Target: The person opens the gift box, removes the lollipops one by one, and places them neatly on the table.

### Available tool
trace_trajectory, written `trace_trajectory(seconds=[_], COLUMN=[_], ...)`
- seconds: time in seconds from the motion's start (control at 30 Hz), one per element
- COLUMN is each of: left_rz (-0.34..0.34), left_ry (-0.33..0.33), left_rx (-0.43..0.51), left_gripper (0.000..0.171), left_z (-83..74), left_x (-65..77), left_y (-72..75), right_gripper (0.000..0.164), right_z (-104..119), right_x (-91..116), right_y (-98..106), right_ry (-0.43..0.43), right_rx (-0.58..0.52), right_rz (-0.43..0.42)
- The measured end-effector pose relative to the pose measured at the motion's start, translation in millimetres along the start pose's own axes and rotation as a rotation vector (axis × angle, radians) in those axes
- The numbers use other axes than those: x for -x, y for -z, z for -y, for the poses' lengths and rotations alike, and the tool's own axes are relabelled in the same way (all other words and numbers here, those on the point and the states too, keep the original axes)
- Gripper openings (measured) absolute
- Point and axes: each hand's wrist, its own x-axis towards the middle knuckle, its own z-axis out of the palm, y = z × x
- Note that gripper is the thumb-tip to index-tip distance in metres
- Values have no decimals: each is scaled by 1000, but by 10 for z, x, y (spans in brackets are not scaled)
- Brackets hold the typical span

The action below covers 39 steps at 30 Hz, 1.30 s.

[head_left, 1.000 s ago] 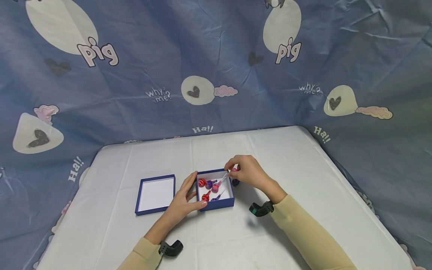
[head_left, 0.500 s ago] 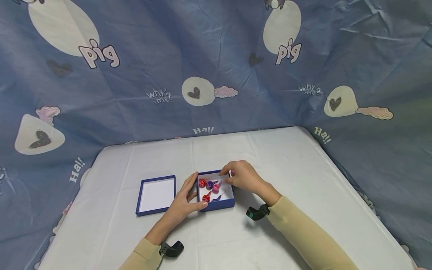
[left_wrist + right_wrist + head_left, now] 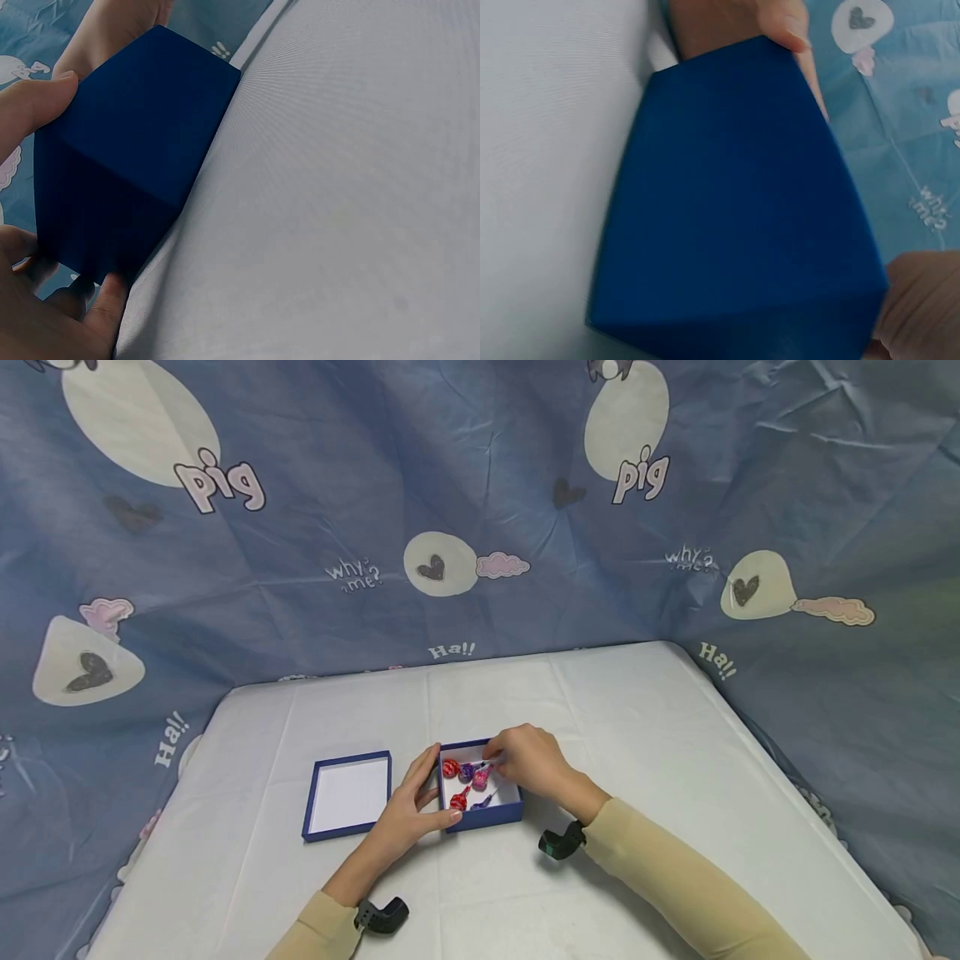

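Observation:
A blue box (image 3: 483, 817) with a white inside sits mid-table, holding several wrapped lollipops, among them a red one (image 3: 451, 767), a purple one (image 3: 467, 772) and a pink one (image 3: 481, 777). My left hand (image 3: 397, 818) grips the box's left side, thumb at the near rim and fingers along the wall; the left wrist view shows the blue outer wall (image 3: 135, 127) between them. My right hand (image 3: 532, 764) reaches over the right rim, fingertips pinched together inside around a lollipop whose head the hand hides. In the right wrist view the box wall (image 3: 727, 195) covers the fingertips.
A shallow blue lid (image 3: 347, 836), white inside up, lies left of the box beside my left hand. White cloth (image 3: 645, 735) covers the table. A blue printed curtain (image 3: 525, 618) hangs behind and along the sides.
My right hand has moved left and down from the right rim into the box. The pink lollipop head seen by its fingers is now hidden. The left hand stays on the box.

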Motion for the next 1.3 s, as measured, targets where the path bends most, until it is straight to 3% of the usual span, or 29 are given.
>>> trace_trajectory(seconds=[0.33, 0.6, 0.87, 1.3], left_rz=[-3, -7, -11, -8], left_ry=[-2, 2, 0, 9], left_rx=[3, -2, 3, 13], left_gripper=[104, 105, 104, 105], left_z=[-12, -16, 1, -21], left_x=[1, 2, 5, 19], left_y=[-3, 5, -4, 0], right_gripper=[31, 34, 29, 24], right_z=[73, 70, 51, 70], right_x=[-15, -39, -42, -8], right_y=[-45, -33, -28, -21], right_ry=[9, 15, 76, 129], right_rx=[96, 65, 81, 95], right_rz=[-9, 0, 11, -37])
